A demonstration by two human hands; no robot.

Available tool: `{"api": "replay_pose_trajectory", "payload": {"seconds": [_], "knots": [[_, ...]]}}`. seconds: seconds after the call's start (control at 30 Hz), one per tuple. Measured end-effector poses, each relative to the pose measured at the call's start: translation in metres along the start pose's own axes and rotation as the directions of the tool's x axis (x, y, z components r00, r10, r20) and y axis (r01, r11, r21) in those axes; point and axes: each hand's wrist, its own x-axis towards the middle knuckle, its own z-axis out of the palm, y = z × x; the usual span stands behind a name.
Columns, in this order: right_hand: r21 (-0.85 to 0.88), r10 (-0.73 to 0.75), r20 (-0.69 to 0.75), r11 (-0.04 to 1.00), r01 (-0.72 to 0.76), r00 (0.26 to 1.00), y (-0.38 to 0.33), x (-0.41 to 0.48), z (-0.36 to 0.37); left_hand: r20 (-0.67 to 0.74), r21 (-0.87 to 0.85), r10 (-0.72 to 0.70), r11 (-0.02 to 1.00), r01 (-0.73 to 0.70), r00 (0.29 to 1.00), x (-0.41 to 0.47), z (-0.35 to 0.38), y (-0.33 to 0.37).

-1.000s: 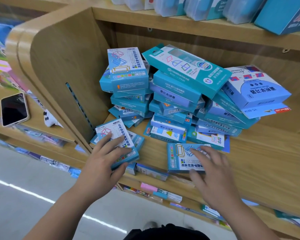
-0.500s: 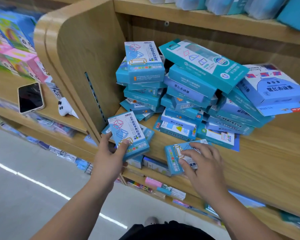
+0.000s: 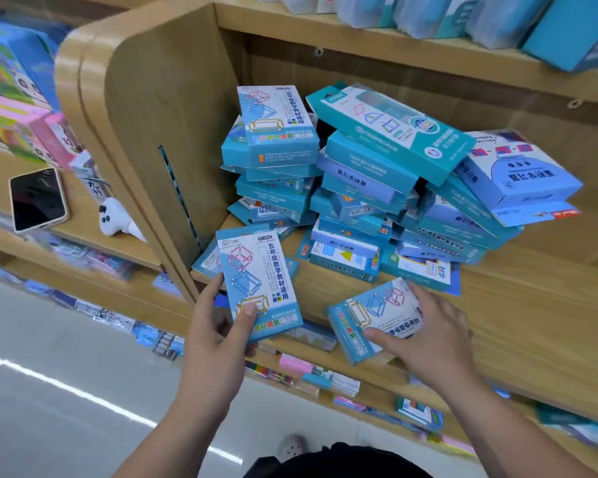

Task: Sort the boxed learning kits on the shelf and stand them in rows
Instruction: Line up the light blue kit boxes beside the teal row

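Observation:
A jumbled pile of blue and teal boxed kits [image 3: 387,188] lies heaped on the wooden shelf [image 3: 518,315], against its left side panel. My left hand [image 3: 218,336] grips one kit box with cube drawings [image 3: 259,284], lifted off the shelf edge and tilted upright, thumb on its front. A second box of the same kind [image 3: 373,315] lies flat at the shelf's front edge. My right hand [image 3: 428,339] is closed around its right end, thumb on top. Under the left box, another flat kit [image 3: 208,260] peeks out.
A curved wooden side panel [image 3: 159,125] bounds the shelf on the left. Beyond it a phone [image 3: 37,200] and a white controller-like object [image 3: 113,219] lie on a neighbouring shelf. More boxes stand on the shelf above [image 3: 497,15]. Lower shelves hold small packs [image 3: 311,370].
My left hand has lifted its box off the stack and tilted it upright. My right hand has closed on the flat box and turned it at the shelf edge. The camera moved closer.

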Motion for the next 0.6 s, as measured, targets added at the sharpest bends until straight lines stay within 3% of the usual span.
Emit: {"api": "replay_pose_trajectory", "payload": {"seconds": [0.33, 0.6], "knots": [[0.103, 0.104, 0.145, 0.987, -0.120, 0.984, 0.050, -0.003, -0.041, 0.262, -0.019, 0.047, 0.999, -0.044, 0.964, -0.026, 0.041, -0.010], [0.177, 0.210, 0.124, 0.957, -0.230, 0.970, 0.112, -0.013, -0.082, 0.428, 0.034, -0.005, 0.999, -0.011, 0.904, -0.036, 0.086, -0.019]]}}
